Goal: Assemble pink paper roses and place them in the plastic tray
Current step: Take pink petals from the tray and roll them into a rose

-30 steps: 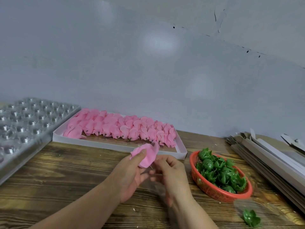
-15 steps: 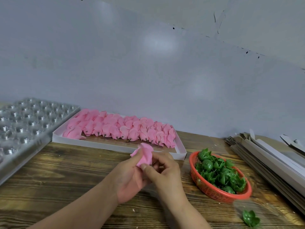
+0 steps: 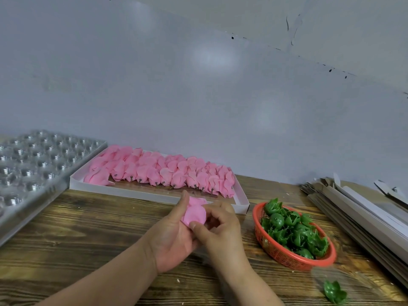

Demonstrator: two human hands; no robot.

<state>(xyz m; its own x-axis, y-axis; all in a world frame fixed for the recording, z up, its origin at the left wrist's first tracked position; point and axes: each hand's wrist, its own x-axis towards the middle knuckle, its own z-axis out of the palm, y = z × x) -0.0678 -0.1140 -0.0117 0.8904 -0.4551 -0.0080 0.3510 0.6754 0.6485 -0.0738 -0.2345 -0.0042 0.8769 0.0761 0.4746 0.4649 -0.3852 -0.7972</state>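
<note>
Both hands hold one pink paper rose [image 3: 194,212] above the wooden table. My left hand [image 3: 172,237] cups it from the left with the thumb up along its side. My right hand [image 3: 218,230] pinches its lower right edge with thumb and curled fingers. Behind them a white flat box [image 3: 154,194] holds rows of several pink rose heads [image 3: 163,171]. The clear plastic tray [image 3: 37,166] with round cells lies at the far left; I see no roses in it.
A red mesh basket [image 3: 287,256] of green plastic calyxes [image 3: 293,230] sits right of my hands. One loose green calyx [image 3: 334,294] lies near the front right. Flat cardboard sheets [image 3: 357,215] are stacked along the right edge. A grey wall backs the table.
The rose was spread wider above my fingers; now both hands have closed in on it and its petals are gathered tighter. My right thumb has moved onto its lower edge.
</note>
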